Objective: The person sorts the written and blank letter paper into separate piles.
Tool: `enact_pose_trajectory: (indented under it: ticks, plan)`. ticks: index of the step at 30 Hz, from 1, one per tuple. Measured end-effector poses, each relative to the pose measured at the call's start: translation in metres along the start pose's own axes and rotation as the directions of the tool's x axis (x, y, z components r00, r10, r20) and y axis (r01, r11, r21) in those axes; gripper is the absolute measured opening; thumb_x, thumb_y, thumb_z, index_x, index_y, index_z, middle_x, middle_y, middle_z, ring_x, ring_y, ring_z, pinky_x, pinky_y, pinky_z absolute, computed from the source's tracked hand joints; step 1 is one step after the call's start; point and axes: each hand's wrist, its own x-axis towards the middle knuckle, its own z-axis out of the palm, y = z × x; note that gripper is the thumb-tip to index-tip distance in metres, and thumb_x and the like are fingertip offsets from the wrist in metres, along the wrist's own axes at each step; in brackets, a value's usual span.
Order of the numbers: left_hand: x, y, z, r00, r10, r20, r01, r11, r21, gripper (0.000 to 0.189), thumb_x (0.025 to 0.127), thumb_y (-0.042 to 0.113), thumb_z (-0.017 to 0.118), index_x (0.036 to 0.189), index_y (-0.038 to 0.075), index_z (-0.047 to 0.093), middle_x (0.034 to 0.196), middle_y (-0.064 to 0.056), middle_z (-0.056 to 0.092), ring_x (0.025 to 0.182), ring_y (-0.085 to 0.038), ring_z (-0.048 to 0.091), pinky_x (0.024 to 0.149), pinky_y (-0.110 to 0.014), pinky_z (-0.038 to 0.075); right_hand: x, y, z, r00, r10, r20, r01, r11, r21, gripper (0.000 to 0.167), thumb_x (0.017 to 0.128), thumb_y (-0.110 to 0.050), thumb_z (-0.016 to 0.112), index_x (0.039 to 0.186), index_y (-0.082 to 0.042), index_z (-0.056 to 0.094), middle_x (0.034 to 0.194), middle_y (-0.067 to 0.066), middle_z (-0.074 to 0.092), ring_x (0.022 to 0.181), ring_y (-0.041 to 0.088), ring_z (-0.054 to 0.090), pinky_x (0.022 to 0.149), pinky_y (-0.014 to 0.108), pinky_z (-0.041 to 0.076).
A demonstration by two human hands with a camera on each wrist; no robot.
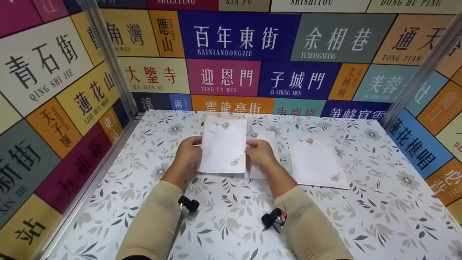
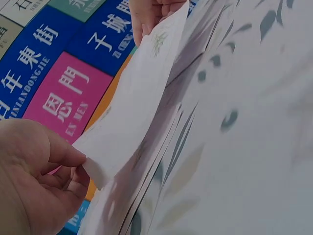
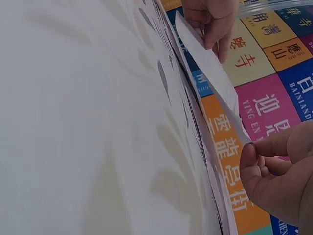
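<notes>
Paper point(image 1: 224, 146) stretches between left hand point(image 1: 188, 154) and right hand point(image 1: 261, 154), each pinching an edge, palms seemingly facing inward.

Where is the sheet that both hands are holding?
In the head view, the held sheet is near the middle, between the left hand and the right hand, just left of a second sheet on the patterned table.
</notes>
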Motion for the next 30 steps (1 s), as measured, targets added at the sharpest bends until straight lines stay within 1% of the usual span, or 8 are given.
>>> enact_pose_trajectory:
  ticks: [2,7,10,12,15,17,23,30]
  plan:
    - [0.003,-0.004,-0.013,1.0,0.006,-0.003,-0.006,0.999,0.046,0.059,0.097,-0.005,0.049,0.151,0.012,0.06,0.15,-0.007,0.063,0.14,-0.026,0.058,0.122,-0.041,0.048,-0.001,-0.003,0.011,1.0,-0.017,0.003,0.017,1.0,0.018,0.043,0.1,-0.01,0.063,0.142,-0.005,0.068,0.128,0.014,0.071,0.112,0.022,0.066,0.096,0.031,0.057]
    - [0.003,-0.007,-0.044,1.0,-0.026,-0.015,0.028,0.986,0.163,0.06,0.097,-0.003,0.05,0.154,0.014,0.057,0.156,-0.007,0.06,0.149,-0.028,0.053,0.126,-0.044,0.045,-0.006,-0.011,0.037,0.999,-0.039,0.007,0.038,0.994,0.098,0.042,0.098,-0.007,0.065,0.14,-0.002,0.069,0.129,0.016,0.073,0.114,0.023,0.069,0.097,0.03,0.059]
    - [0.001,-0.008,-0.056,0.997,-0.066,-0.029,0.07,0.986,0.15,0.06,0.098,-0.003,0.052,0.154,0.017,0.057,0.157,-0.005,0.059,0.149,-0.027,0.053,0.126,-0.043,0.045,-0.008,-0.016,0.05,0.999,-0.042,0.01,0.04,0.988,0.152,0.041,0.098,-0.006,0.066,0.139,-0.002,0.07,0.13,0.015,0.074,0.114,0.021,0.07,0.097,0.03,0.06]
    - [0.001,-0.008,-0.063,0.995,-0.094,-0.031,0.098,0.987,0.128,0.061,0.097,-0.003,0.053,0.154,0.018,0.057,0.157,-0.005,0.059,0.148,-0.027,0.054,0.125,-0.042,0.046,-0.008,-0.018,0.057,0.999,-0.048,0.014,0.045,0.984,0.174,0.04,0.098,-0.006,0.065,0.137,-0.001,0.07,0.127,0.015,0.075,0.108,0.02,0.072,0.097,0.033,0.062]
    - [0.001,-0.008,-0.07,0.991,-0.127,-0.031,0.129,0.987,0.093,0.062,0.096,-0.004,0.053,0.154,0.019,0.058,0.157,-0.004,0.058,0.146,-0.025,0.054,0.123,-0.041,0.047,-0.008,-0.022,0.065,0.999,-0.039,0.026,0.033,0.98,0.198,0.037,0.099,-0.006,0.065,0.136,-0.001,0.071,0.122,0.014,0.076,0.101,0.019,0.073,0.097,0.038,0.064]
    - [0.003,-0.009,-0.074,0.991,-0.131,-0.032,0.134,0.986,0.099,0.062,0.097,-0.004,0.052,0.155,0.018,0.057,0.157,-0.005,0.058,0.146,-0.026,0.055,0.123,-0.042,0.048,-0.008,-0.024,0.07,0.999,-0.027,0.044,0.017,0.978,0.208,0.038,0.1,-0.007,0.064,0.137,-0.002,0.071,0.122,0.013,0.075,0.1,0.019,0.073,0.096,0.038,0.064]
    - [0.006,-0.013,-0.078,0.989,-0.143,-0.038,0.147,0.979,0.139,0.063,0.096,-0.004,0.05,0.154,0.019,0.058,0.156,-0.005,0.059,0.145,-0.027,0.054,0.121,-0.043,0.049,-0.008,-0.025,0.078,0.998,0.001,0.061,-0.013,0.98,0.2,0.042,0.101,-0.008,0.065,0.143,-0.005,0.067,0.128,0.011,0.074,0.105,0.018,0.073,0.092,0.031,0.062]
    - [0.01,-0.026,-0.082,0.996,-0.087,-0.024,0.09,0.983,0.163,0.057,0.098,-0.004,0.05,0.151,0.012,0.059,0.152,-0.01,0.062,0.144,-0.03,0.055,0.124,-0.045,0.046,-0.011,-0.021,0.081,0.99,0.001,0.142,-0.033,0.974,0.224,0.043,0.101,-0.008,0.066,0.142,0.002,0.065,0.127,0.017,0.073,0.097,0.018,0.075,0.087,0.029,0.065]
